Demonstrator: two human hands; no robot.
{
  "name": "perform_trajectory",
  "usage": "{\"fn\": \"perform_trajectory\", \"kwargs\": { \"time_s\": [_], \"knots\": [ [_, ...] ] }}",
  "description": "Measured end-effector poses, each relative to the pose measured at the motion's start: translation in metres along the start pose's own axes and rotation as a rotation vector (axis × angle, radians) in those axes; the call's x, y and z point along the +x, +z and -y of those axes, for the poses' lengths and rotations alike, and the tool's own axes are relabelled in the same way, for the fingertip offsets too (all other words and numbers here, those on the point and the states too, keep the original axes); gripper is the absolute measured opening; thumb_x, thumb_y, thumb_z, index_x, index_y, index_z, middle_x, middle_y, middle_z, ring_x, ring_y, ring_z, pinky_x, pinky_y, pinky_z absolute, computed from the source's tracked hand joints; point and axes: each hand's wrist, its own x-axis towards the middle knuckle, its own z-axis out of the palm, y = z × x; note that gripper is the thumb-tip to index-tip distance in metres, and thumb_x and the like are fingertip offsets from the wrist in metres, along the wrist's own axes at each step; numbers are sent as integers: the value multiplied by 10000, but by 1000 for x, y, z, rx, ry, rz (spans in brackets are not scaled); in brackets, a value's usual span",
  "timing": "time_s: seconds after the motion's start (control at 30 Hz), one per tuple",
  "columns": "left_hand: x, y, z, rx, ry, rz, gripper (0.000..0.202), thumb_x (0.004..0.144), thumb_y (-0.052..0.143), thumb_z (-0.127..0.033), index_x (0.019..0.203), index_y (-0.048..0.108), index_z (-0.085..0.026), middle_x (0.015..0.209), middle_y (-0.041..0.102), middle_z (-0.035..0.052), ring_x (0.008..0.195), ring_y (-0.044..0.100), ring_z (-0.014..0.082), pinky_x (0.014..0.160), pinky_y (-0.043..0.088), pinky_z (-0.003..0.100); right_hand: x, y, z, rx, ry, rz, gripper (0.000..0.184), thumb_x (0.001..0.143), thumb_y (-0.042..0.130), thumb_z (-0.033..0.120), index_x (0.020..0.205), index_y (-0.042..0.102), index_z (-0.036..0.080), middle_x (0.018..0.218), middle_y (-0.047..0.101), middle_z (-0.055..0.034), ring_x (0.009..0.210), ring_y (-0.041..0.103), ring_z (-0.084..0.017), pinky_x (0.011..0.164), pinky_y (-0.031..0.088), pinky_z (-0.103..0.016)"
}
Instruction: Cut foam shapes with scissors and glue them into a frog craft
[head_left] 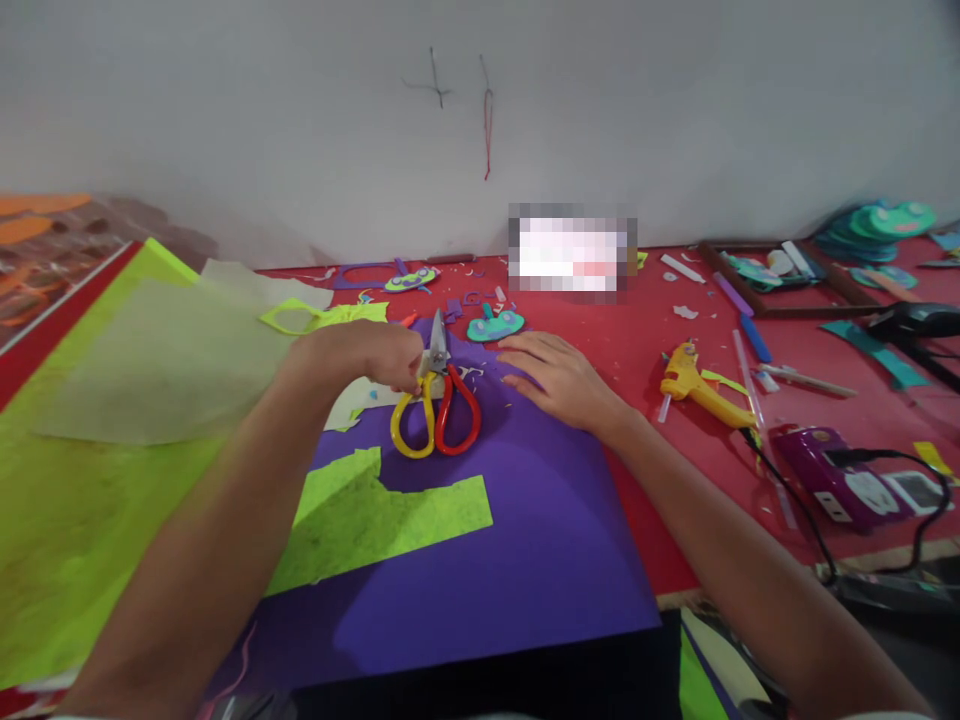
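Observation:
A pair of scissors [438, 345] with one yellow and one red handle lies over a purple sheet [540, 560], blades pointing away from me. My left hand [394, 355] is closed at the scissors' pivot, its fingertips against the yellow handle side; part of the grip is hidden. Fingers spread, my right hand [555, 375] rests flat on the far right part of the purple sheet. Just beyond its fingertips is a teal cut-out [495, 325] with a decorated face. Nearer to me, a torn lime-green piece [390, 515] lies on the purple sheet.
Large lime sheets and a pale sheet [165, 360] cover the left side. On the red table [637, 480] at right are a yellow glue gun [701, 385], a magenta device [840, 480] with a cable, and a brown frame [844, 290]. Small scraps litter the back.

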Motion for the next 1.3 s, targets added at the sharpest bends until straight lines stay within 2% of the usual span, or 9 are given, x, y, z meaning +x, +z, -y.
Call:
{"fn": "perform_trajectory", "kwargs": {
  "time_s": [0.17,0.3,0.43,0.6,0.7,0.87,1.0,1.17,1.3],
  "knots": [
    [2,0,-2,106,36,135,178,677,649,-317,575,617,-175,521,502,8,463,392,119,524,272,291,1,-3,3,11,-16,9,351,1060,472,369,1175,726,157,1304,696,-130,1235,611,-282,1100,462,-449],
    [-7,-7,-17,98,-3,121,218,722,606,-354,608,638,-170,578,565,31,473,416,118,529,298,283,5,-4,17,99,18,31,307,1063,471,339,1169,712,181,1170,739,-103,1112,651,-254,997,504,-402],
    [-12,-9,-24,86,-49,19,321,807,530,-419,632,648,-176,580,604,61,464,464,142,525,309,293,7,2,36,220,6,55,283,1066,461,306,1173,695,187,1103,748,-94,1030,658,-237,915,509,-372],
    [-19,-6,-17,75,29,-158,226,849,517,-335,965,653,-197,619,630,60,464,509,179,516,314,308,8,9,50,297,14,180,267,1053,503,301,1217,679,186,991,722,-94,960,639,-225,839,494,-349],
    [-27,-10,-22,104,65,-276,235,866,514,-320,1042,615,-203,660,638,54,517,533,190,546,328,308,9,12,52,391,66,190,237,1043,525,294,1175,688,182,1013,733,-94,952,644,-219,848,487,-352],
    [-39,-23,-46,24,136,-393,287,831,576,-329,1089,578,-205,800,672,30,679,586,189,618,360,278,11,15,53,812,266,191,220,1032,537,328,1108,689,189,1033,756,-65,864,681,-164,766,507,-296],
    [-45,-23,-64,-18,125,-523,265,819,580,-296,1072,585,-217,788,671,10,731,603,195,648,367,282,13,16,52,1278,399,174,360,996,559,517,1056,690,187,1021,764,-81,791,673,-146,649,529,-254],
    [-53,-13,-95,16,42,-729,239,832,547,-206,1066,594,-196,720,635,23,709,616,203,672,405,299,14,13,50,1690,457,85,350,876,735,529,965,713,191,967,760,-60,837,707,-154,761,575,-280],
    [-60,-3,-121,93,17,-730,295,889,532,-224,1172,564,-149,710,642,44,667,634,211,669,438,306,11,13,57,1786,484,29,394,780,812,557,962,711,223,913,752,-31,911,717,-181,828,581,-310]
  ]
}}
